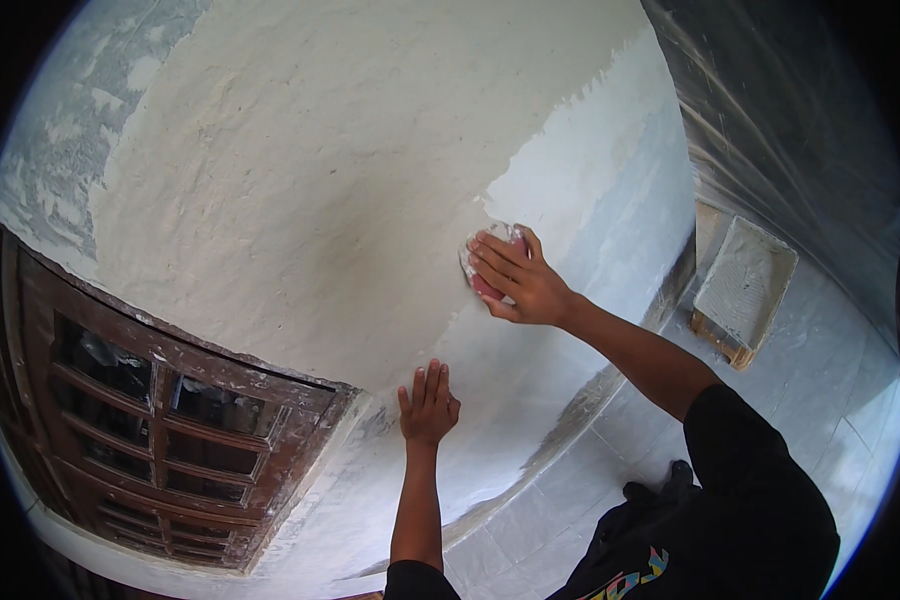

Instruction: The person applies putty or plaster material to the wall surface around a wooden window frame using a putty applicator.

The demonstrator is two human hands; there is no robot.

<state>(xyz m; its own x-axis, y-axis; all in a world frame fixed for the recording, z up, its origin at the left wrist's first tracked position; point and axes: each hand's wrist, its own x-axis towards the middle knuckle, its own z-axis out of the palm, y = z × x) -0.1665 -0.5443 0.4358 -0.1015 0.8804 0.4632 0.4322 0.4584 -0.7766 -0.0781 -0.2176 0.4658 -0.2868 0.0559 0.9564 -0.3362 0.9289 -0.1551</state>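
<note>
My right hand (pixel 522 281) presses a rounded reddish-pink pad (pixel 487 285), smeared with white, against the wall (pixel 340 200). Its fingers spread over the pad and the thumb sits at the lower edge; whether it is a sponge or a sanding pad I cannot tell. The pad lies at the border between a cream, slightly rough coat and a whiter, smoother area. Lower and to the left, my left hand (pixel 429 403) rests flat on the wall, fingers extended, holding nothing. It is close to the corner of a brown wooden window frame (pixel 310 400).
Dark glass panes (pixel 210 400) fill the window at lower left. A paint tray (pixel 746 275) with pale residue stands on a wooden support (pixel 738 352) at right, on the grey tiled floor (pixel 610 490). Clear plastic sheeting (pixel 800 120) hangs behind it.
</note>
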